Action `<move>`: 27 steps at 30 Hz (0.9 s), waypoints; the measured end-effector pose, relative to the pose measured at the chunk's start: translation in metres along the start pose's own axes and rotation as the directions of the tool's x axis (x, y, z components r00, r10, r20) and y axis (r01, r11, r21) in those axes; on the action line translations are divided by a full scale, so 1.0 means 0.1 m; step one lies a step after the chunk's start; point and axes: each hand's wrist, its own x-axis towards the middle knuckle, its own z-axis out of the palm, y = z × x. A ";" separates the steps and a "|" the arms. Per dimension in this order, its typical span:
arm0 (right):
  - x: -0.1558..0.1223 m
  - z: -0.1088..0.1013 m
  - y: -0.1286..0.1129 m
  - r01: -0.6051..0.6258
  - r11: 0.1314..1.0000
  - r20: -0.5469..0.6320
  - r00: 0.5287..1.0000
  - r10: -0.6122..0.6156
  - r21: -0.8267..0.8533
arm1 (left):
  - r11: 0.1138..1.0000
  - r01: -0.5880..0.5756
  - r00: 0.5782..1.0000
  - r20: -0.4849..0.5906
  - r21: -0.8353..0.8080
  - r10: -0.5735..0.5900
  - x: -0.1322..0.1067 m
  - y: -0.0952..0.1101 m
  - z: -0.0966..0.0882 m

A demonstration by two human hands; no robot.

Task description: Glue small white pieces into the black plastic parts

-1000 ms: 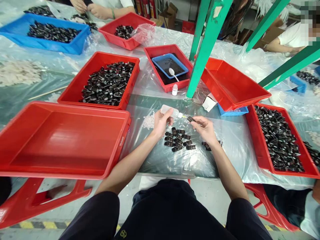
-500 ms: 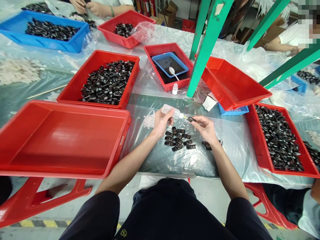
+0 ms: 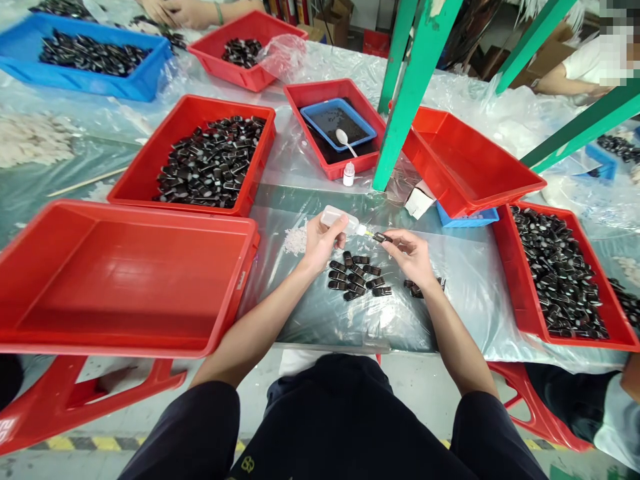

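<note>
My left hand (image 3: 323, 241) is closed around a white squeeze bottle (image 3: 341, 218) tilted down to the right, its thin yellowish nozzle reaching a small black clip-like part (image 3: 383, 237). That part is pinched between the fingers of my right hand (image 3: 411, 255). Whether the nozzle tip touches the part or stops just short, I cannot tell. Several similar black parts (image 3: 354, 279) lie on the plastic-covered table below my hands. A few more black parts (image 3: 415, 288) sit partly hidden under my right wrist. Small white pieces (image 3: 296, 240) are heaped beside my left hand.
A red bin (image 3: 125, 340) stands at left, with a red bin of black parts (image 3: 210, 163) behind it and another full bin (image 3: 565, 273) at right. A green post (image 3: 400, 127) rises near a small white bottle (image 3: 349, 175) and a white box (image 3: 418, 202). Co-workers' hands (image 3: 185, 12) show across the table.
The view has shifted slightly. My hands keep the same hold on the bottle and the black part, with hardly any movement between them. The far co-worker's hands have moved a little.
</note>
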 end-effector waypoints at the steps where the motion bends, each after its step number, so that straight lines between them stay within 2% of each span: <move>1: 0.00 0.00 0.00 0.001 1.000 -0.001 1.000 -0.001 0.002 | 1.000 0.001 1.000 0.000 -0.003 -0.001 0.00 0.00 0.00; 15: 0.05 -0.04 -0.02 -0.031 0.995 -0.079 0.996 0.039 0.096 | 0.997 0.006 0.998 -0.056 -0.073 -0.010 0.03 0.01 0.01; 21: 0.08 -0.09 -0.01 -0.130 0.966 -0.104 0.982 0.156 0.223 | 0.998 -0.002 0.999 -0.054 -0.059 -0.001 0.04 0.00 0.01; 25: 0.10 -0.12 0.01 -0.177 0.942 -0.044 0.979 0.197 0.284 | 0.999 -0.003 0.999 -0.054 -0.050 0.001 0.04 0.00 0.01; 27: 0.11 -0.13 0.03 -0.178 0.954 -0.007 0.983 0.185 0.243 | 0.999 0.000 0.999 -0.053 -0.053 -0.002 0.04 0.00 0.01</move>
